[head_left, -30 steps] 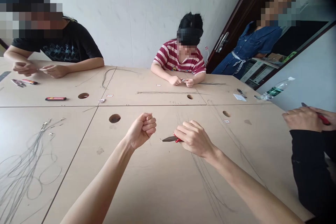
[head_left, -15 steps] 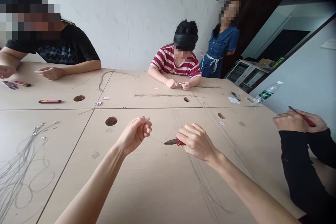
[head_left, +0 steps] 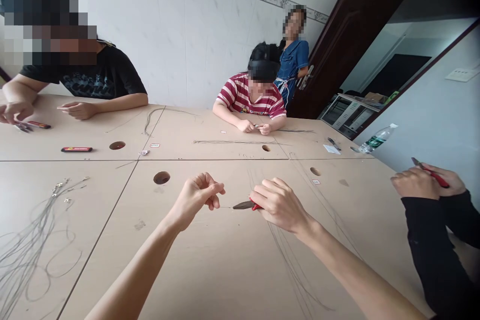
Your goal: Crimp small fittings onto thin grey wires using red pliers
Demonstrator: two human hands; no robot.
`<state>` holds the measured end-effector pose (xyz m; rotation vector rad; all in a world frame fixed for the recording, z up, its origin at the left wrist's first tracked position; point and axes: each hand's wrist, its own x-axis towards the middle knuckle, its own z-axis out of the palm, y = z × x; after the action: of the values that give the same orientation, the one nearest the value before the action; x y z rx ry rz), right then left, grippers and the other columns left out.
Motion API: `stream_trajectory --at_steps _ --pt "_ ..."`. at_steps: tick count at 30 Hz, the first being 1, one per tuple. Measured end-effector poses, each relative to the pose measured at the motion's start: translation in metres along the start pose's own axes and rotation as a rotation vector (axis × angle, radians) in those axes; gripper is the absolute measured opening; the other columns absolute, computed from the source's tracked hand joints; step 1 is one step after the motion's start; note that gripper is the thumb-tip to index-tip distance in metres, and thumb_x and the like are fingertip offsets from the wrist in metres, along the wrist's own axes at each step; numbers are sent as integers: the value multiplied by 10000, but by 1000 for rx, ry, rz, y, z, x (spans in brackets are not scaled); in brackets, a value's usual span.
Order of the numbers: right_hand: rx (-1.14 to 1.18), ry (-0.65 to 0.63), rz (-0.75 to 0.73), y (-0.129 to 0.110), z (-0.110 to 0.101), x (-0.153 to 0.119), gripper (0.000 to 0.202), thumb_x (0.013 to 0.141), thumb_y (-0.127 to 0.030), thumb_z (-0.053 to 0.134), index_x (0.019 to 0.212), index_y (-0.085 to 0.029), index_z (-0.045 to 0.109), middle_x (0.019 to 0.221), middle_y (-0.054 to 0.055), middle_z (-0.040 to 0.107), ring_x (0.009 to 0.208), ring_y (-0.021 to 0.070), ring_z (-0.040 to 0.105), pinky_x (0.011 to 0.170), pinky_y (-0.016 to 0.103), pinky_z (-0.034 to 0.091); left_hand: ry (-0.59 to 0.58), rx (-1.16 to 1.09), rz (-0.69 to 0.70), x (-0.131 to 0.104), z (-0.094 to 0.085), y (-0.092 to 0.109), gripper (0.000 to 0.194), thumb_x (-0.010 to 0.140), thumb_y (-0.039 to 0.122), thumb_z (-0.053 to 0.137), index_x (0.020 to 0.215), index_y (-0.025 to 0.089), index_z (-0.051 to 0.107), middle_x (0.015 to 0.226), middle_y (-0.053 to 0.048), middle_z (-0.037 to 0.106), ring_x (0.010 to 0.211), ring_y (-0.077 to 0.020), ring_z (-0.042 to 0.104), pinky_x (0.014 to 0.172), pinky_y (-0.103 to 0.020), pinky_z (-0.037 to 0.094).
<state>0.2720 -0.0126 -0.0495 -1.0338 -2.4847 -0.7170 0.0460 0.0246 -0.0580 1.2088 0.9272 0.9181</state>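
My right hand (head_left: 279,205) is wrapped round the red grips of a pair of pliers (head_left: 243,205), whose dark jaws point left. A thin wire (head_left: 225,207) spans the short gap between the jaw tips and my left hand (head_left: 200,194). The fingers of that hand are curled and pinched on the wire; its far end is hidden in them. Both hands are just above the table (head_left: 210,270). Beneath and beside my right forearm lie several long thin wires (head_left: 290,260).
A bundle of grey wires (head_left: 35,240) with small metal ends lies at left. Round holes (head_left: 161,178) pierce the table. A co-worker's hands (head_left: 420,180) hold red pliers at right, near a plastic bottle (head_left: 378,139). Two people sit across the table; another stands behind.
My left hand has turned and shifted slightly right, closer to the plier tips, shortening the visible stretch of wire. The pliers stay nearly in place. The view has tilted slightly.
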Motion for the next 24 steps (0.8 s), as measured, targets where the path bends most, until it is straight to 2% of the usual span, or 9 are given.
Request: stream_trajectory --at_steps 3,8,11,13,18,24 --pt "-16 -3 -4 -3 -2 1 216 728 14 478 668 -183 541 592 -20 499 607 144 321 603 296 182 10 5 -8 -3 -1 -2 250 773 280 673 627 167 505 563 -28 636 429 -79 506 437 -191 389" --pt "-20 1 -3 -5 -5 2 205 749 2 487 678 -181 545 602 -20 511 614 142 332 607 294 185 79 -24 -6 -6 -5 -4 334 756 250 652 543 172 408 703 -69 692 389 -58 485 394 -191 359" --pt "-16 6 -6 -6 -5 3 208 754 1 485 677 -182 544 597 -17 512 611 143 335 608 293 185 108 30 3 -9 -7 -4 247 740 206 640 588 174 447 678 -58 692 374 -60 468 387 -189 348" --pt "-15 6 -10 -7 -5 5 211 748 9 482 675 -181 539 596 -17 514 607 142 338 607 291 184 114 75 10 -12 -6 -3 210 749 231 643 620 171 489 666 -55 691 374 -64 469 393 -191 355" --pt "5 18 -6 -8 -5 6 193 737 5 499 678 -176 537 609 -19 528 612 138 352 605 286 192 108 153 -17 -17 -5 3 216 773 271 616 607 170 519 569 -40 652 393 -95 503 421 -212 402" --pt "-28 -9 29 -5 -8 0 184 726 2 516 696 -178 543 621 -20 535 622 135 355 610 289 192 214 0 11 -13 -7 -6 214 725 180 594 548 173 474 614 -27 644 432 -86 516 420 -204 378"
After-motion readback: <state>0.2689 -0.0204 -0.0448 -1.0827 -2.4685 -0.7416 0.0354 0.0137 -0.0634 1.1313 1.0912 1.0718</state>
